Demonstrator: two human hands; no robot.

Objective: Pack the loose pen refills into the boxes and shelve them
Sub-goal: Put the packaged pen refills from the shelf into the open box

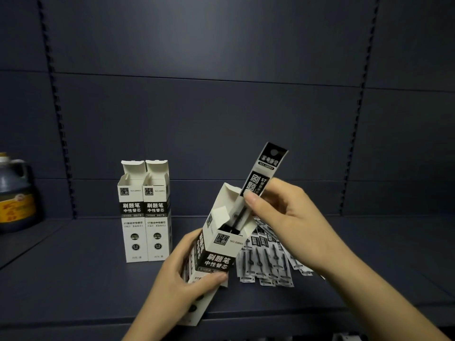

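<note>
Dark shelf (73, 262): two upright boxes (144, 217); left hand (172, 286) grips third box (216, 249), right hand (283, 212) pinches refill (264, 173).

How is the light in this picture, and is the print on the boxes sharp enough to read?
Head view: dim light, dark shelf; the two standing boxes show large print sharply, small print blurs; the held box and refill packet are slightly soft; straight uprights bow near the edges from the wide lens.

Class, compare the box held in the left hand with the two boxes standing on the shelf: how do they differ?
The held box is tilted and gripped by the left hand; the two standing boxes are upright and untouched. The held box is receiving a refill pack from the right hand. All share the same print and open flaps.
</note>
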